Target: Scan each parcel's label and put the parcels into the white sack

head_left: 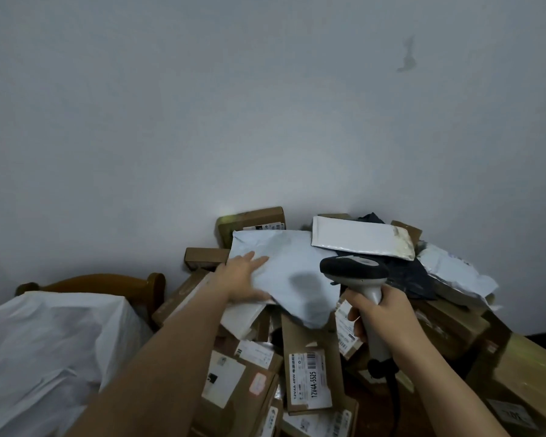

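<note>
Parcels [309, 367] lie heaped against the wall. Left hand [245, 279] rests flat, fingers straight, on a pale poly mailer [293, 272] atop the heap, perhaps lifting its edge. Right hand [382, 313] grips a barcode scanner [356, 272] just beside it. White sack [44, 348] sits at left, well apart.

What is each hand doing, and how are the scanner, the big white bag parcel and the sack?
left hand: fingers straight, resting on the pale mailer.
right hand: grips the scanner.
scanner: held over the mailer.
pale mailer: atop the pile, no label showing.
white sack: left of pile.
</note>
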